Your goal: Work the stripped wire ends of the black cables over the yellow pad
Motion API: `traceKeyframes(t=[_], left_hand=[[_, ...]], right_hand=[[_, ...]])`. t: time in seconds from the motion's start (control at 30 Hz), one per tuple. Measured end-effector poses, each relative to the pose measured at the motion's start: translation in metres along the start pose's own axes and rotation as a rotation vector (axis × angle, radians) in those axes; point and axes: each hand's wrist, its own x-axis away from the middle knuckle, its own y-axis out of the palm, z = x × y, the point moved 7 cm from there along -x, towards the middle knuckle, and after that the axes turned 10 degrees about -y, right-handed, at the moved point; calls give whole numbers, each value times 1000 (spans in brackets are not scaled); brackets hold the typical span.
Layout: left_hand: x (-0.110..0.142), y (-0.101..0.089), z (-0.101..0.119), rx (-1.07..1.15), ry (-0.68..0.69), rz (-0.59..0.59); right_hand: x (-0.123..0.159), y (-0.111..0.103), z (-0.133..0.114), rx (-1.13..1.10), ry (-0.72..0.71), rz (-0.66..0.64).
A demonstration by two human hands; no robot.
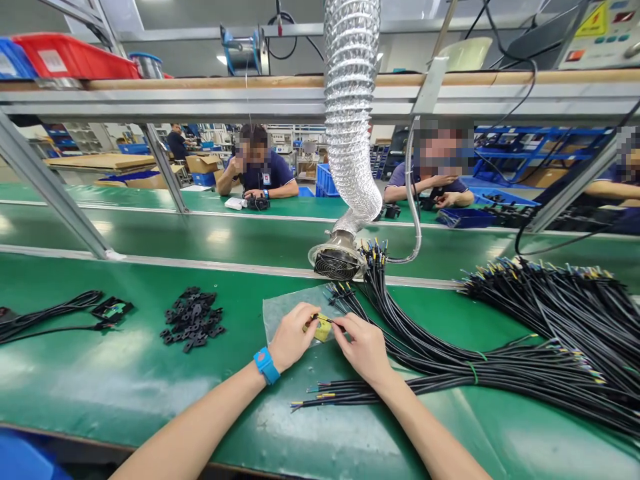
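My left hand (294, 337), with a blue wrist strap (267, 365), pinches a small black piece, perhaps one of the black plastic parts (193, 319) piled to its left. My right hand (364, 345) pinches a thin black cable end, and a short yellowish strand spans the gap between both hands' fingertips. Directly beneath the fingertips is a yellow pad (323, 331) on a clear plastic bag (276, 312). Black cables (415, 327) with bare coloured wire ends lie beside and under my right forearm. The fingers hide most of what is held.
A fume extractor (340, 260) on a silver duct (350, 87) hangs just beyond my hands. More cables (555, 307) are heaped at right. An open black housing (113, 309) with a cable lies at left. Co-workers sit across the green bench (125, 373), beyond the metal frame.
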Motion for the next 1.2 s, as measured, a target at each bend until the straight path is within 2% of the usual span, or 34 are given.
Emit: traceKeyframes(t=[0.2,0.4,0.57,0.67,0.8,0.9,1.07,1.2], left_hand=[[0,-4,2,114,-39,9],[-2,6,-15,453,-229,-119],[-1,20,-23,547,-339,-196],[1,20,-24,574,-394,-199],[1,9,-15,393,-328,-138],[4,7,-7,284,-247,-123],[10,13,4,258,-66,-131],[8,12,2,233,-66,-102]], right_hand=[[1,-1,0,33,-23,33],[2,-2,-2,69,-82,34],[2,0,-5,71,-114,5],[3,4,-5,94,-97,-40],[5,11,-2,56,-39,-119],[7,18,3,-53,44,-186],[11,29,11,-321,226,-266],[10,32,15,-444,324,-320]])
